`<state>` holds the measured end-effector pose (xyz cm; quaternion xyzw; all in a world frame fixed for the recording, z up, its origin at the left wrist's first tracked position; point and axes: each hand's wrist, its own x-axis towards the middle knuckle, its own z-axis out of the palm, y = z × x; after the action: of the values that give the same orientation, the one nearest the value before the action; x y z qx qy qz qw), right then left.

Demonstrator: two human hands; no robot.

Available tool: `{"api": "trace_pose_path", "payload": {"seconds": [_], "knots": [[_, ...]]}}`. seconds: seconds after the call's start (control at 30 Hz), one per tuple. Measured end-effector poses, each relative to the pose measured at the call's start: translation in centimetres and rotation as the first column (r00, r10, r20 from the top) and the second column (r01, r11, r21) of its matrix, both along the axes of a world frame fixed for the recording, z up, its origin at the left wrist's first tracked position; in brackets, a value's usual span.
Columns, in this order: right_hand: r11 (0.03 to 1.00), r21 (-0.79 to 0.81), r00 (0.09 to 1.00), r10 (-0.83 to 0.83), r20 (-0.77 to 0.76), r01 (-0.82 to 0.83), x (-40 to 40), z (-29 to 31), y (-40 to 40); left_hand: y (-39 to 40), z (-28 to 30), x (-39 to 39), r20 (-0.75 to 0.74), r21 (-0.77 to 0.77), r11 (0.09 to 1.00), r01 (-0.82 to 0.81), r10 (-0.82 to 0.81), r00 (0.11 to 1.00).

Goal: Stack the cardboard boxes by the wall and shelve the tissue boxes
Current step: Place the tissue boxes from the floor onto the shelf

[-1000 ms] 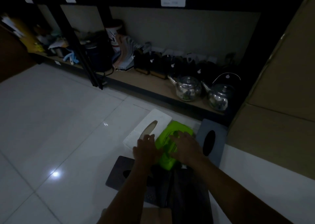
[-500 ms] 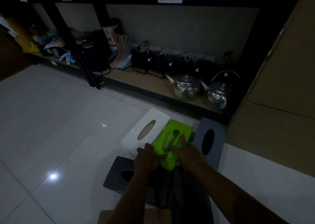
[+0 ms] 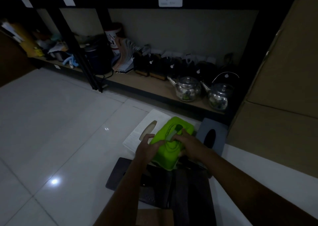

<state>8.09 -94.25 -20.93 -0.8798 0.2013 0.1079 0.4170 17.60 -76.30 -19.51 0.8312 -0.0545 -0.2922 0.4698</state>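
A bright green tissue box (image 3: 169, 146) sits low in the middle of the floor, held between both my hands. My left hand (image 3: 147, 147) grips its left side with the thumb on top. My right hand (image 3: 188, 145) grips the right side, fingers reaching over the top slot. A white tissue box (image 3: 146, 127) lies flat on the floor just left of it. A grey tissue box (image 3: 215, 134) leans to the right. Dark tissue boxes (image 3: 118, 172) lie below my arms. Large cardboard boxes (image 3: 282, 81) stand stacked at the right.
A low wooden shelf (image 3: 148, 86) in a black rack runs along the wall, carrying two steel kettles (image 3: 187, 89), dark boxed items, folders and clutter at the left. White tiled floor (image 3: 56, 122) spreads out on the left. A brown cardboard piece (image 3: 154, 217) shows at the bottom edge.
Both hands have closed round the green tissue box and it has risen slightly and tilted toward me. The view has shifted a little.
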Motion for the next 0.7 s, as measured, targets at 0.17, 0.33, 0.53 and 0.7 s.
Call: {"api": "trace_pose_path", "payload": {"seconds": [0.17,0.33,0.53,0.7], "knots": [[0.99,-0.018,0.985,0.138,0.106,-0.136,0.2,2.0,-0.1,0.8,1.4,-0.1,-0.154,-0.214,0.971,-0.109,0.077,0.985],[0.986,-0.077,0.971,0.162,0.174,-0.151,0.0,4.6,-0.3,2.1,3.6,0.3,-0.187,-0.271,0.953,-0.138,0.089,0.978],[0.972,0.19,0.925,-0.197,0.325,0.141,-0.3,8.7,2.3,3.4,8.5,1.0,-0.138,-0.362,0.898,-0.25,0.213,0.967],[0.775,0.615,0.862,-0.404,0.307,0.145,1.2,12.8,5.1,4.9,13.4,1.7,-0.096,-0.467,0.848,-0.251,0.234,0.967]]}}
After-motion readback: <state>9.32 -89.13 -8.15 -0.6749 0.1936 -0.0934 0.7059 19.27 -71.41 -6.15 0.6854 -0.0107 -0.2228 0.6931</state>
